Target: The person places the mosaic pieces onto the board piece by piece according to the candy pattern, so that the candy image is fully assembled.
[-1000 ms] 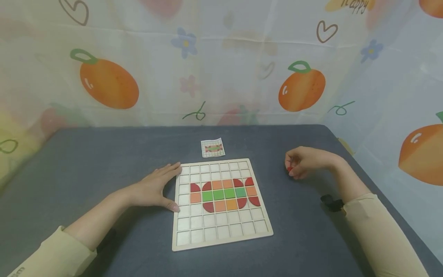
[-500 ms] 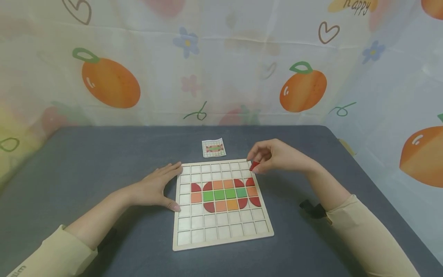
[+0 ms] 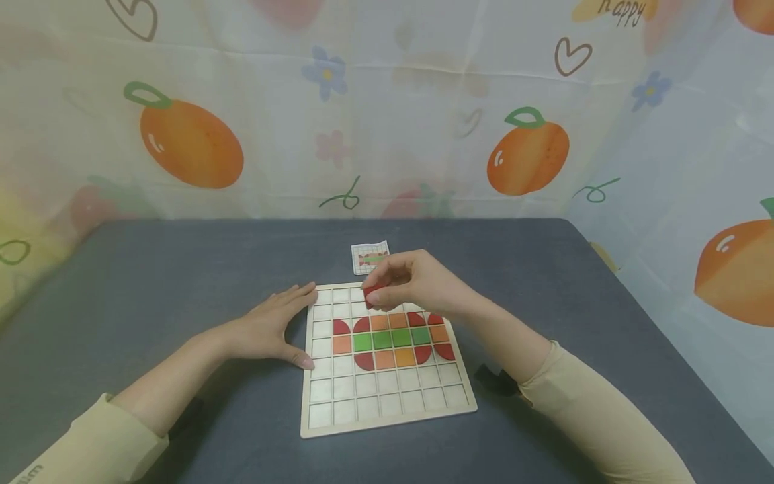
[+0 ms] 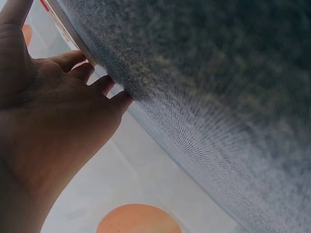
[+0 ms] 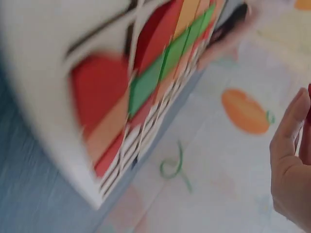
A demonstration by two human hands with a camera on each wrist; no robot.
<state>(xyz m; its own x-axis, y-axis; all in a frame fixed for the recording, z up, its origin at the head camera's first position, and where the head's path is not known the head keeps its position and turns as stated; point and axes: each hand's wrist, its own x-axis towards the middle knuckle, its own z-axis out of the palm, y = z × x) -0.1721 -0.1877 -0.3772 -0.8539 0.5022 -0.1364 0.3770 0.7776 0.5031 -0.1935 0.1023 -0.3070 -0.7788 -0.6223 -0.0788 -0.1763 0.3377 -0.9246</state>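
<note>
A white grid board (image 3: pixel 387 430) lies on the dark table, its middle rows filled with red quarter-round, orange and green tiles. My left hand (image 3: pixel 260 336) rests at the board's left edge, fingers spread, thumb and fingertips touching the rim. Above the board's upper rows, my right hand (image 3: pixel 417 286) pinches a red tile (image 3: pixel 371 296) between thumb and fingers; the tile's full shape is partly hidden. In the right wrist view only part of that hand (image 5: pixel 291 170) shows at the right edge. The left wrist view shows the left hand (image 4: pixel 63 107) with fingertips against the board's side.
A small pattern card (image 3: pixel 365 254) with a printed coloured grid lies behind the board, partly covered by the right hand. The dark table (image 3: pixel 211 262) extends on both sides. A fruit-printed curtain (image 3: pixel 375 121) hangs behind the table.
My right hand has moved left with the red tile, from the table at the board's right to over the board's upper rows. The left hand has stayed in place.
</note>
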